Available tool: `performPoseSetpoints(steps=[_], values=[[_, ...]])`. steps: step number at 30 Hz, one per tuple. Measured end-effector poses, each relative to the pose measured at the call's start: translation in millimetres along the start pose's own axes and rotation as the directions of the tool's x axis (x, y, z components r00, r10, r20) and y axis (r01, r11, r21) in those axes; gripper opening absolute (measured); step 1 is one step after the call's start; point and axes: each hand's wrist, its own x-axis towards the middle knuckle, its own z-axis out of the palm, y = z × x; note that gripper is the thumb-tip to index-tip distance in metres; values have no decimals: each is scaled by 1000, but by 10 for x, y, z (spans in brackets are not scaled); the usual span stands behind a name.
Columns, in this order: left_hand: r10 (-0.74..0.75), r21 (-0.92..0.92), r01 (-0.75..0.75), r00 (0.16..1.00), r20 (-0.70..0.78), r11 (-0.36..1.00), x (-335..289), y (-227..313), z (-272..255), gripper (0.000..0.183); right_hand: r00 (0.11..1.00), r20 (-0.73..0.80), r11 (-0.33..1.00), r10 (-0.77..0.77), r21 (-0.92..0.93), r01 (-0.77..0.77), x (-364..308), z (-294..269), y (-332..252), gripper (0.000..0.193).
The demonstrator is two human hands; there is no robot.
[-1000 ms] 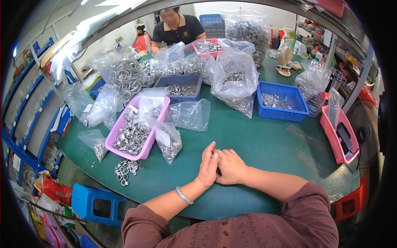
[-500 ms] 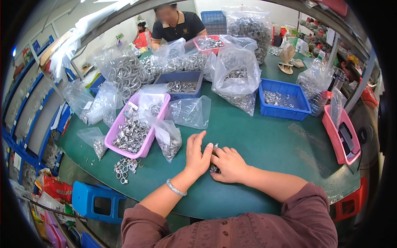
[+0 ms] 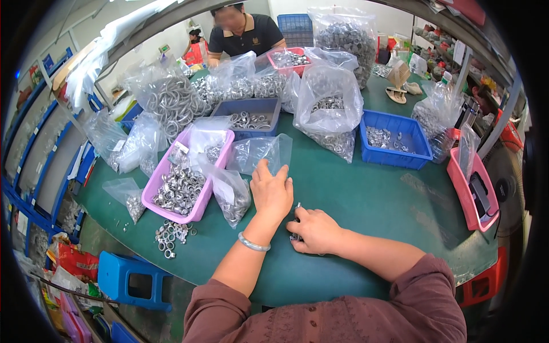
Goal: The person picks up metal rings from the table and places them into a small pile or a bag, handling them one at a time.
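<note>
My left hand (image 3: 271, 191), with a pale bangle at its wrist, reaches out over the green table. Its fingers are apart and reach the near edge of a flat clear plastic bag (image 3: 260, 153); whether they touch it I cannot tell. My right hand (image 3: 318, 230) rests on the table, fingers curled over small silvery metal pieces (image 3: 295, 236) that show at its left edge. Most of these pieces are hidden under the palm. Left of my left hand lies a clear bag of metal parts (image 3: 233, 200), leaning against a pink basket (image 3: 201, 212) full of silvery rings.
Loose rings (image 3: 170, 235) lie by the table's left edge. Beyond are a grey bin (image 3: 275, 117), a blue bin (image 3: 400, 162) and a large open bag of parts (image 3: 326, 123). A pink basket (image 3: 457, 183) stands at right. A person (image 3: 246, 37) sits across the table.
My left hand has left my right hand and moved forward to the flat clear bag, its fingers spreading. My right hand stays curled over the metal pieces.
</note>
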Motion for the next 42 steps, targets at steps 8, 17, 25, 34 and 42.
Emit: performPoseSetpoints(steps=[8, 17, 25, 34, 42], values=[[-49, 94, 38, 992, 112, 995, -10, -106, 98, 29, 994, -72, 996, -81, 16, 83, 20, 35, 44, 22], [14, 93, -33, 981, 194, 995, -1, -99, 155, 34, 995, -69, 995, -77, 55, 80, 34, 34, 39, 16], [-15, 172, -18, 981, 193, 985, 46, -137, 181, 20, 997, -3, 997, -77, 24, 77, 48, 6, 29, 17], [80, 32, -78, 995, -67, 996, 40, -252, 241, 15, 1000, -16, 994, 21, 109, -20, 43, 28, 63, 20], [61, -3, -62, 994, -87, 998, 4, -234, 189, 12, 983, -115, 956, 144, 274, -108, 82, -33, 150, 20]])
